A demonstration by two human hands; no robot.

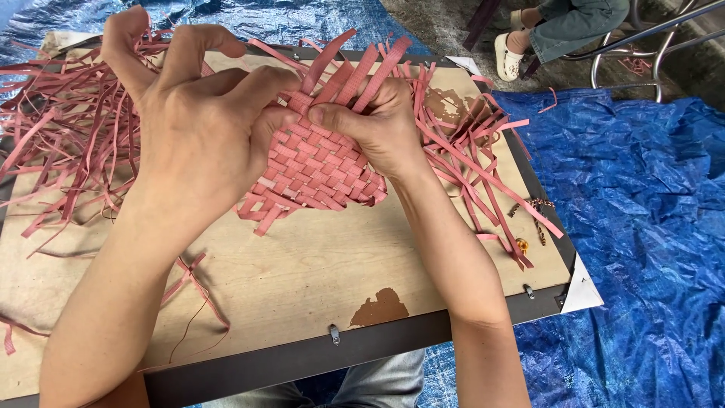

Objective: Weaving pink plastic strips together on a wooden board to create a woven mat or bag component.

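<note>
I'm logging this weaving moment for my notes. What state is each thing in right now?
Woven pink mat: partly woven, loose ends sticking out.
Left hand: pressed on the mat, fingers curled.
Right hand: pinching strips at the mat's top edge.
Loose pink strips: scattered, unwoven.
Wooden board: flat, surface chipped in spots.
Blue tarp: spread out, wrinkled.

Woven mat (317, 166) on board (302, 272), loose strips (68, 113) left, tarp (642, 227) right, under board
</note>
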